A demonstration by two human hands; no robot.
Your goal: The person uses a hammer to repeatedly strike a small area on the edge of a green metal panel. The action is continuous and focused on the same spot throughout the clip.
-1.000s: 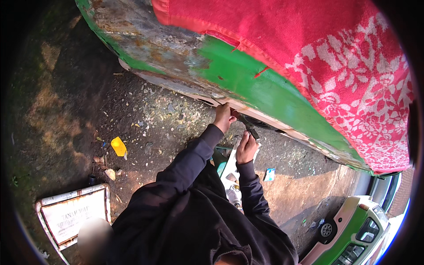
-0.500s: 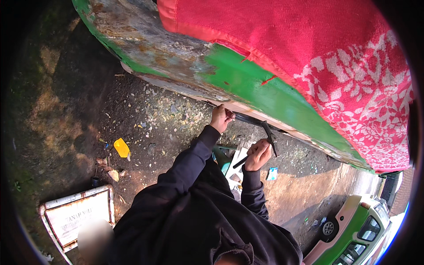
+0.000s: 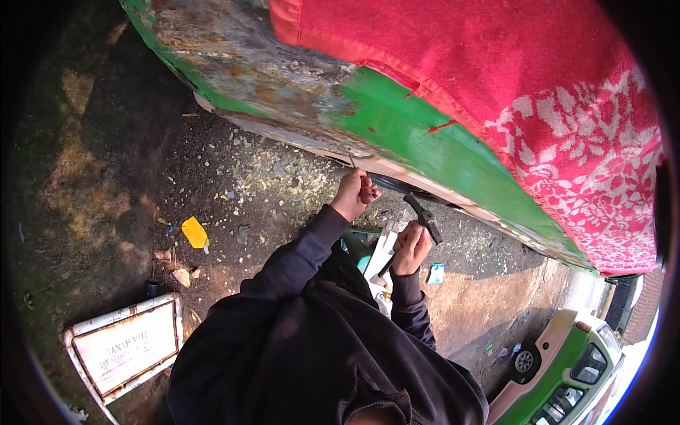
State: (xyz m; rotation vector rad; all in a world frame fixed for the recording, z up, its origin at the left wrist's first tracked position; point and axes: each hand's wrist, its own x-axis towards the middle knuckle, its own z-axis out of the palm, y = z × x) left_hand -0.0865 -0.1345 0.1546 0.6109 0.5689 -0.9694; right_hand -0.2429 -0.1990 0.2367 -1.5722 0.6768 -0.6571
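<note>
In front of me is a vehicle body panel (image 3: 244,78), partly green and partly scraped to grey and rust-brown. My left hand (image 3: 354,195) is closed just below its lower edge. A thin metal rod (image 3: 351,161) projects from that fist toward the edge; its other end is hidden, so I cannot tell what tool it is. Slightly lower and to the right, my right hand (image 3: 411,249) grips a hammer (image 3: 423,219). Its dark head is tilted and stands apart from the rod and the panel.
A red towel (image 3: 453,49) with white flowers drapes over the panel. Paint chips litter the ground, with a yellow scrap (image 3: 194,232) and a small blue-white packet (image 3: 436,273). A rusty-framed white sign (image 3: 127,347) lies lower left. A green-and-white van (image 3: 574,375) stands lower right.
The hammer has turned in my right hand, its head now pointing more to the upper left. My left fist has shifted slightly, and a thin rod shows above it.
</note>
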